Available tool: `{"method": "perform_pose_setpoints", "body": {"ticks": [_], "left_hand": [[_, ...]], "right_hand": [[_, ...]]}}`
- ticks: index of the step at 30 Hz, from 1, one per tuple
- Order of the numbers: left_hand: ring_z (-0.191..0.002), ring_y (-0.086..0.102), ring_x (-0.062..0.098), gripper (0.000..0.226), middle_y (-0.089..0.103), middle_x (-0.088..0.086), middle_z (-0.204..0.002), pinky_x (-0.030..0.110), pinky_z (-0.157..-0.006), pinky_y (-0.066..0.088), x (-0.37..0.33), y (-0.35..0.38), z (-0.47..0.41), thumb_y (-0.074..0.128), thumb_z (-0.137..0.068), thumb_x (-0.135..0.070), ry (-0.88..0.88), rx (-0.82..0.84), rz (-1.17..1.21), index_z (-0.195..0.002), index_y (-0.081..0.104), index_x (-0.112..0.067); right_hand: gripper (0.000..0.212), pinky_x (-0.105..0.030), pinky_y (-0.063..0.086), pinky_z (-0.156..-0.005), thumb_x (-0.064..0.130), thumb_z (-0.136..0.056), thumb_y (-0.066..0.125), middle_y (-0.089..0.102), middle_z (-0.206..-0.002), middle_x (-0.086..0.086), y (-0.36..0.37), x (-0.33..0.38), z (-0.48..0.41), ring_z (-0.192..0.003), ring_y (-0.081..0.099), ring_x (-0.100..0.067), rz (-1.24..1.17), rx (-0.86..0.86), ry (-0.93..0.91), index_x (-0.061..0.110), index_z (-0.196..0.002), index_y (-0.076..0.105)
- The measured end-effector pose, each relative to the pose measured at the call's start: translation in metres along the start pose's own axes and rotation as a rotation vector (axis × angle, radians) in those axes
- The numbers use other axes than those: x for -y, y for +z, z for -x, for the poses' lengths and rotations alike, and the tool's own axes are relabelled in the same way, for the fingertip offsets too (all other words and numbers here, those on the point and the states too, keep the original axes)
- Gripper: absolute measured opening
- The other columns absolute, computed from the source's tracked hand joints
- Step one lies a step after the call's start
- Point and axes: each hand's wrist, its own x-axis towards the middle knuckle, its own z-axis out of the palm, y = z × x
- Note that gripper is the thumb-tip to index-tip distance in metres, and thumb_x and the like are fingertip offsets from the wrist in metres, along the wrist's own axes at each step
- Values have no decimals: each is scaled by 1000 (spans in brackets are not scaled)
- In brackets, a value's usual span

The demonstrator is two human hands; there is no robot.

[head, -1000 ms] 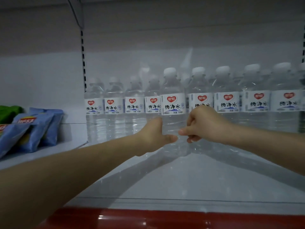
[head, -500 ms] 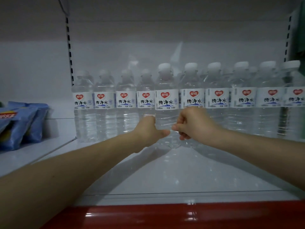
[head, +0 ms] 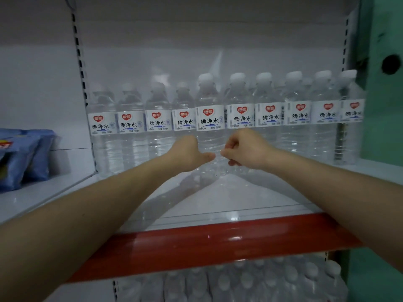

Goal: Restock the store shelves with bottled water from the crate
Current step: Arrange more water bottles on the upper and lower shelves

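Observation:
A row of clear water bottles (head: pixel 270 118) with white caps and white labels lines the back of the white shelf (head: pixel 218 197). The middle bottle (head: pixel 209 120) stands slightly forward of those to its left. My left hand (head: pixel 187 153) grips its lower body from the left, thumb across the front. My right hand (head: pixel 245 149) has its fingers curled against the right side of the same bottle, its thumb nearly meeting the left thumb. How far the right fingers wrap around is hidden.
Blue snack bags (head: pixel 26 158) lie on the neighbouring shelf at left, past a slotted upright (head: pixel 79 62). A red price rail (head: pixel 207 243) edges the shelf front. More capped bottles (head: pixel 239 284) fill the shelf below. A green panel (head: pixel 383 94) bounds the right side.
The view has drawn back and shifted right, revealing the red rail and the lower shelf. Both hands stay on the middle bottle, in nearly the same pose.

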Motion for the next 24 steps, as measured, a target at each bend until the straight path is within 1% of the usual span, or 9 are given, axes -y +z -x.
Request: {"method": "perform_pose_setpoints", "body": {"ticks": [4,5,7,9,11,14,17,19,24], "left_hand": [[-59,39,14,35,44,3,-67,22,-55,32,-9,-19,21,57,-89,-37,120,-92,-118,-69,44,-12],[-66,46,15,25,52,5,-74,23,-62,37,-12,-22,31,57,-90,-35,160,-130,-104,-80,53,-13],[-73,52,14,27,63,3,-85,14,-63,39,-20,-23,54,57,-90,-33,224,-233,-41,-105,63,-12],[-66,55,12,24,64,-1,-74,8,-57,37,-29,-18,81,59,-89,-30,331,-361,24,-103,66,-13],[-64,56,14,16,63,1,-67,12,-58,39,-41,-9,108,61,-88,-27,435,-461,99,-92,68,-13],[-66,56,13,14,63,3,-65,15,-55,39,-59,15,150,60,-86,-25,535,-491,224,-81,67,-13],[-56,56,5,13,61,-5,-60,13,-51,39,-68,68,195,60,-85,-26,534,-401,377,-77,62,-15],[-48,50,3,14,58,-2,-55,15,-48,38,-69,122,228,59,-87,-27,438,-270,501,-77,59,-18],[-44,57,10,25,60,0,-61,16,-44,41,-60,267,311,49,-95,-28,56,266,676,-82,58,-8]], "right_hand": [[11,-45,56,-81,12,-90,57,68,-80,-13,-16,11,25,-73,68,-19,-182,-54,-72,2,-88,62],[10,-45,56,-81,10,-90,57,69,-82,-15,-21,14,35,-74,70,-20,-233,-71,-100,2,-86,62],[9,-40,58,-77,9,-89,59,70,-79,-14,-29,18,61,-73,71,-19,-343,-85,-164,8,-80,62],[8,-31,59,-70,8,-87,62,70,-76,-12,-36,18,89,-69,71,-17,-467,-79,-220,8,-80,62],[5,-26,58,-64,5,-85,63,70,-74,-11,-43,12,117,-66,70,-16,-605,-89,-241,5,-81,63],[7,-22,57,-60,3,-83,64,69,-62,-4,-48,-7,159,-60,69,-14,-761,-89,-203,6,-77,63],[5,-19,57,-60,3,-82,65,70,-59,0,-42,-42,207,-60,69,-9,-719,-26,-129,9,-80,65],[8,-19,57,-62,6,-82,65,71,-61,4,-27,-76,242,-61,69,-7,-657,59,-35,13,-80,64],[12,-18,56,-59,2,-83,64,68,-55,4,41,-184,342,-56,67,-5,-595,205,321,12,-78,64]]}}
